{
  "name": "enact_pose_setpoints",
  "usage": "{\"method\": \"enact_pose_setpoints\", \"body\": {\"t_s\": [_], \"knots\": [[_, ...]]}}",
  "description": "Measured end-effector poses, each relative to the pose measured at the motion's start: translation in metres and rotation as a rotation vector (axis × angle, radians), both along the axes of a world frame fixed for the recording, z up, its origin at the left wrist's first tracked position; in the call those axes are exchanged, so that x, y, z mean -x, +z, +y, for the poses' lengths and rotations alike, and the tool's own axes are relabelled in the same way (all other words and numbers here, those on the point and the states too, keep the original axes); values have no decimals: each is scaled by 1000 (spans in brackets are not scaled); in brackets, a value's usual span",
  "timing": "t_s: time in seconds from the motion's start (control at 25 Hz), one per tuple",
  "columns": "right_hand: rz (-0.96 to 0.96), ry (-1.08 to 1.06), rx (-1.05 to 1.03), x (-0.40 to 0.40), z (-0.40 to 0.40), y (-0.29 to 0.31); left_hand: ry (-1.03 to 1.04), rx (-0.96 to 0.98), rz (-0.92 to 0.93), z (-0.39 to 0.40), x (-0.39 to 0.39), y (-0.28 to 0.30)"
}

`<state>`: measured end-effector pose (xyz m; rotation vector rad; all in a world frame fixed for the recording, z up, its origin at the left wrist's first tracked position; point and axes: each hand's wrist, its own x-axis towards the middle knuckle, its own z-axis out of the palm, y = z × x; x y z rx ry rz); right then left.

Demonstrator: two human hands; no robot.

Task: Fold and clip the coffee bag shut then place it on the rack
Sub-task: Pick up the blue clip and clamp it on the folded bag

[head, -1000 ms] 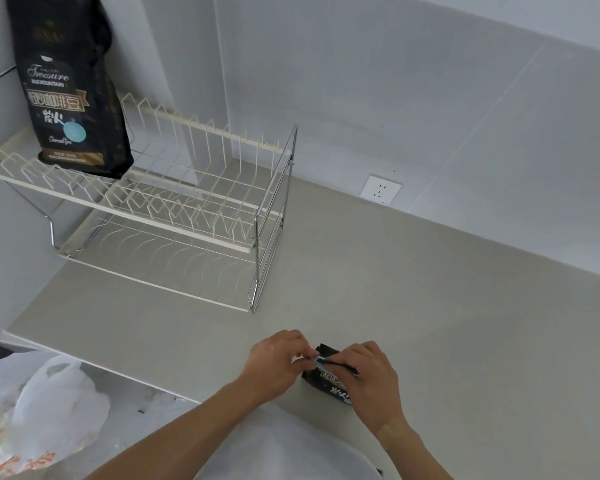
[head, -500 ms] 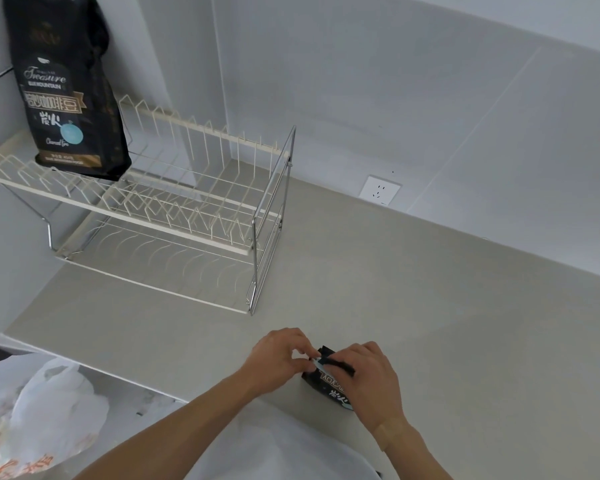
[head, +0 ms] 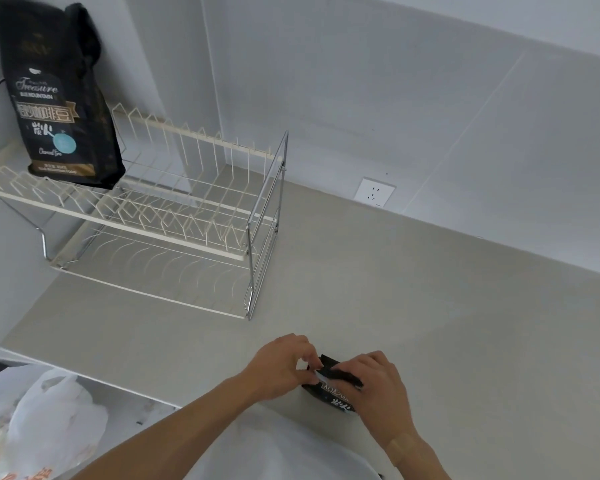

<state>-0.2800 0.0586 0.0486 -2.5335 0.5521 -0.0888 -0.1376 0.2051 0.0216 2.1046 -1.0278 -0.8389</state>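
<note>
A small black coffee bag with white lettering stands on the grey counter near its front edge, mostly hidden by my hands. My left hand pinches the bag's top at its left corner. My right hand covers the right side and presses the folded top down. A thin pale strip, maybe a clip, shows between my fingers at the fold. A two-tier white wire rack stands at the back left. A larger black coffee bag stands upright on its upper tier at the left end.
A white wall socket sits low on the back wall. A white plastic bag lies below the counter's front edge at the lower left. Bare grey counter stretches to the right of the rack.
Both hands stay on the small bag; the fingers have shifted a little along its folded top. The view has dipped slightly.
</note>
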Motion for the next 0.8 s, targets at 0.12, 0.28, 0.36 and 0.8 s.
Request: {"method": "enact_pose_setpoints", "body": {"t_s": [0.12,0.28,0.36,0.8], "knots": [[55,-201,-168,29,-17,-5,-39,-57,-50,-1,-2,2],[-37,-485,-722,66,-30,-19,-237,-104,-170,-17,0,17],[-111,-529,-806,67,-24,-25,-292,-26,-330,-27,5,25],[-220,-577,-723,66,-15,-46,-449,48,-516,-76,47,26]]}}
